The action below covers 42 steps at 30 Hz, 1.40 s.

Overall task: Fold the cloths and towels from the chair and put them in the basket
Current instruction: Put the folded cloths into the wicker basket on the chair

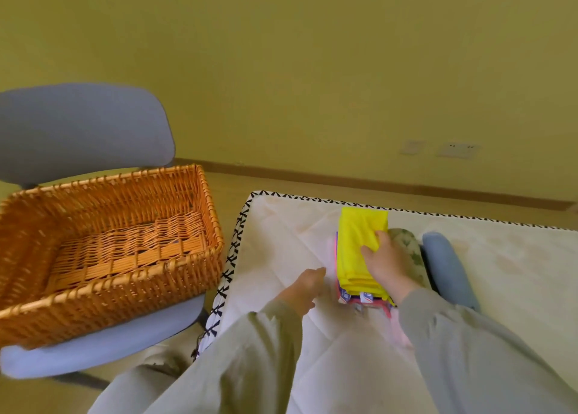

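A person's right hand point(386, 265) grips the yellow cloth point(355, 244) that tops a stack of folded cloths point(364, 298) near the middle of a white mat point(516, 273), thumb laid on the fabric and fingers curled at its right edge. The left hand point(305, 285) hangs just left of the stack, fingers loose and holding nothing; whether it touches the mat is unclear.

Just right of the stack, partly behind the right hand, lie two rolled towels side by side: a green-and-white patterned roll point(409, 248) and a blue-grey roll point(447, 266). Pink and purple edges and small printed labels show under the yellow cloth, but the number of layers is hard to make out.

The mat is quilted, with a black stitched trim along its far and left edges. Beyond its left edge a rectangular wicker basket point(125, 301), orange-brown with a woven bottom, sits on the seat of a padded blue-grey chair point(78, 132) with a rounded back. The basket's left end is cut off by the frame.

Loose grey-green sleeves point(453, 335) cover both forearms and hide the near part of the mat. Two wall sockets point(458, 150) sit low on the yellow wall point(312, 53), blurred.
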Available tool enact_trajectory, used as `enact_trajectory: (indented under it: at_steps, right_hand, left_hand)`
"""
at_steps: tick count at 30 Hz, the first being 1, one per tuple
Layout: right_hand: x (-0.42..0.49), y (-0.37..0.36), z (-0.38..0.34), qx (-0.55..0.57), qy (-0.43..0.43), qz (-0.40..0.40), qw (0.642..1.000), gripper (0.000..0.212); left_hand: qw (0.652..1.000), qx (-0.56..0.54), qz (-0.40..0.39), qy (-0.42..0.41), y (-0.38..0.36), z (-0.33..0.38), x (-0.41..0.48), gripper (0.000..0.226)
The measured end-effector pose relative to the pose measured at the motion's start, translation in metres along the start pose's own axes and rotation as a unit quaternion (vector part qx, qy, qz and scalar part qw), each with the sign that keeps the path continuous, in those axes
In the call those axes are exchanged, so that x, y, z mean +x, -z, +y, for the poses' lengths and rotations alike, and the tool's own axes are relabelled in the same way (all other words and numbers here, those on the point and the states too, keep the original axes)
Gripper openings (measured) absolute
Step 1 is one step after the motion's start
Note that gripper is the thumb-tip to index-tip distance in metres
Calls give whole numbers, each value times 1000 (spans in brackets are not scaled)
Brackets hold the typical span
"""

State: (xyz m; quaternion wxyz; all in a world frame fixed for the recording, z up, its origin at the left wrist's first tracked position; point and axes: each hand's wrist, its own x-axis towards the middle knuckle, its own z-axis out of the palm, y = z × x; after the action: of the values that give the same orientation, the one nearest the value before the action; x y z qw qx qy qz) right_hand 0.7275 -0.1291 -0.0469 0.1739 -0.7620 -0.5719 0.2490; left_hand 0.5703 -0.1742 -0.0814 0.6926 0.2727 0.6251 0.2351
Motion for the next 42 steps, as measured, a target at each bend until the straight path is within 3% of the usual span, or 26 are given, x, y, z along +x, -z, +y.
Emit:
enact_trajectory:
  at_steps: [2, 7, 11, 18, 21, 25, 31, 35, 38, 40, 42]
  right_hand:
    - [4, -6, 5, 27, 2, 0, 1000, 55]
    - [5, -28, 17, 81, -10, -14, 997, 55]
    - [12, -33, 25, 127, -26, -25, 991, 55]
    - [16, -33, 19, 117, -5, -70, 991, 54]
    - [3, -48, -4, 82, 26, -89, 992, 55]
    - [-27, -73, -37, 114, 35, -100, 988, 54]
    - [-70, -103, -69, 92, 78, -108, 987, 56]
    - [-86, -111, -75, 65, 101, -134, 984, 57]
    - [-88, -114, -78, 55, 112, -143, 982, 55]
    - [-86, -113, -79, 63, 118, -152, 979, 52]
    - [-83, -110, -76, 105, 122, -163, 973, 52]
  left_hand:
    - [999, -31, -7, 6, -10, -4, 8, 17]
    - [994, -108, -12, 22, -25, 0, 26, 18]
    - [993, -113, -5, 31, -33, -4, 51, 17]
    - [945, -317, -80, 28, -25, -12, 48, 41]
    - [925, -369, -76, 43, -1, -21, 39, 53]
    - [917, -393, -70, 22, 45, -36, 23, 65]
    - [938, -339, -63, 27, 94, -59, -8, 68]
    - [974, -225, 15, 28, 119, -58, -31, 69]
    - [986, -122, 98, -50, 129, -45, -40, 62]
    - [985, -68, 108, -118, 128, -34, -47, 57]
    - [985, -34, 102, -135, 123, -26, -53, 49]
